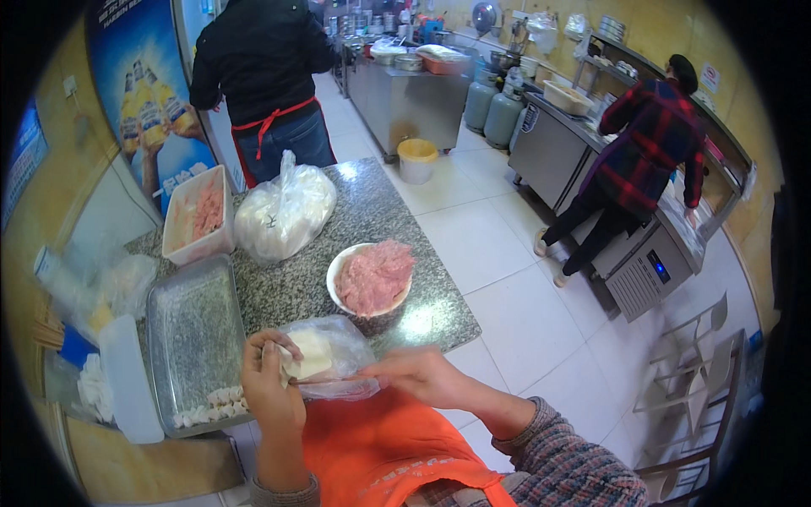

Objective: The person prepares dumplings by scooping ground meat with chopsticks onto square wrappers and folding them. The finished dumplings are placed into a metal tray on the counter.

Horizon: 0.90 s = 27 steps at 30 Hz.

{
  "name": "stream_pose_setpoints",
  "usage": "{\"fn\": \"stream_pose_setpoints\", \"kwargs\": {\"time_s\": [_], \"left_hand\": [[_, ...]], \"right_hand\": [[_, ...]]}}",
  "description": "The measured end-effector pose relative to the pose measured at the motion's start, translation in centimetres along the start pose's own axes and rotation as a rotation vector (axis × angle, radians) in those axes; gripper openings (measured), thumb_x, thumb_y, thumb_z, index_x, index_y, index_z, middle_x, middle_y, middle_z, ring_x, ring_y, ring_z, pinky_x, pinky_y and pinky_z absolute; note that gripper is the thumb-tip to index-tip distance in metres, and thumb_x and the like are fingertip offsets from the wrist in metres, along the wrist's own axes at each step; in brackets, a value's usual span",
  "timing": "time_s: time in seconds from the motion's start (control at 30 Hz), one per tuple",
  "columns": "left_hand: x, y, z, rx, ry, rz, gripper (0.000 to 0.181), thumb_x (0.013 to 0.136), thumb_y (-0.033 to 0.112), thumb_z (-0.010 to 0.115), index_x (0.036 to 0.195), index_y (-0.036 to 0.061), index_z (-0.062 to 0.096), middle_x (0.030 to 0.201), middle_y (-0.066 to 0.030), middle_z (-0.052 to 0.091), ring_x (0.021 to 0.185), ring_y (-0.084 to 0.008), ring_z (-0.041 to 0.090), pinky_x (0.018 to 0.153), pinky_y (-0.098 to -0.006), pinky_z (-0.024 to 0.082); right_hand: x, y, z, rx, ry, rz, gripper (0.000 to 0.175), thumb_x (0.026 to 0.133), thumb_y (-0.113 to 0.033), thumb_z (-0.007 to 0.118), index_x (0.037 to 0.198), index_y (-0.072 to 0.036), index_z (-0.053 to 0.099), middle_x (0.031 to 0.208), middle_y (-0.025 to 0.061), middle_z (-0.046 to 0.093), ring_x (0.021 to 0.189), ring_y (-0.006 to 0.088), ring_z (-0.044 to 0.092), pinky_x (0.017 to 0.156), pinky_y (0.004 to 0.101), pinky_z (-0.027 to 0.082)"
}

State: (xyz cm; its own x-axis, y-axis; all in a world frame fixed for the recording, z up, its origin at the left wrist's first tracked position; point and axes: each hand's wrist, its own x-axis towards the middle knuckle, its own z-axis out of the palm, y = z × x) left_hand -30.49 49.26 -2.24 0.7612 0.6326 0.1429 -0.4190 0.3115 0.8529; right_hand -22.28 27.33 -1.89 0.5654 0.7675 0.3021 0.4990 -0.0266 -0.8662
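Note:
My left hand (271, 380) holds a thin dough wrapper (289, 367) between curled fingers, over the near edge of the table. In my right hand (418, 377) is a thin wooden stick (329, 380), its tip at the wrapper. Just behind them a stack of pale wrappers (313, 350) lies on a clear plastic bag (351, 339). Beyond the bag stands a white bowl (332, 286) heaped with pink minced meat (375, 277). To the left of my left hand, a clear rectangular tray (196, 329) holds rows of small filled dumplings (212, 410) at its near end.
A white tub (196, 250) with minced meat and a knotted plastic bag (285, 215) stand farther back on the granite table (374, 203). One person (266, 82) stands beyond the table; another (652, 152) works at a steel counter. Chairs (690, 380) are at right.

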Motion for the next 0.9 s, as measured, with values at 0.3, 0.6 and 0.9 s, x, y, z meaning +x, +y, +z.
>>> {"fn": "stream_pose_setpoints", "kwargs": {"time_s": [0.3,0.6,0.9], "left_hand": [[4.1,3.8,-11.3,1.123,-0.055,0.502,0.022,0.100,0.019,0.047,0.093,0.0010,0.058,0.085,-0.0090,0.057,0.077,-0.0209,0.052,0.069,-0.0352,0.042],[8.5,11.9,-25.2,1.677,-0.253,0.158,0.040,0.083,0.006,0.057,0.123,0.0003,0.058,0.114,-0.0211,0.064,0.105,-0.0324,0.063,0.093,-0.0403,0.048],[5.5,11.0,-23.6,1.768,-0.648,0.093,0.024,0.080,-0.005,0.059,0.103,0.0004,0.065,0.101,-0.0179,0.059,0.099,-0.0397,0.059,0.087,-0.0463,0.048]], "right_hand": [[-1.3,0.4,-0.5,0.099,-0.016,0.051,0.038,0.090,0.006,0.056,0.122,-0.009,0.071,0.087,0.0122,0.066,0.080,0.0242,0.065,0.077,0.0340,0.052],[-3.6,1.5,-1.5,0.126,0.129,0.185,0.029,0.095,0.003,0.053,0.117,-0.001,0.072,0.104,0.0102,0.075,0.085,0.0171,0.064,0.077,0.0306,0.053],[-3.8,2.1,-1.1,0.136,0.213,0.180,0.028,0.094,0.000,0.064,0.121,0.000,0.071,0.082,0.0068,0.066,0.061,0.0064,0.051,0.051,0.0206,0.033]]}}
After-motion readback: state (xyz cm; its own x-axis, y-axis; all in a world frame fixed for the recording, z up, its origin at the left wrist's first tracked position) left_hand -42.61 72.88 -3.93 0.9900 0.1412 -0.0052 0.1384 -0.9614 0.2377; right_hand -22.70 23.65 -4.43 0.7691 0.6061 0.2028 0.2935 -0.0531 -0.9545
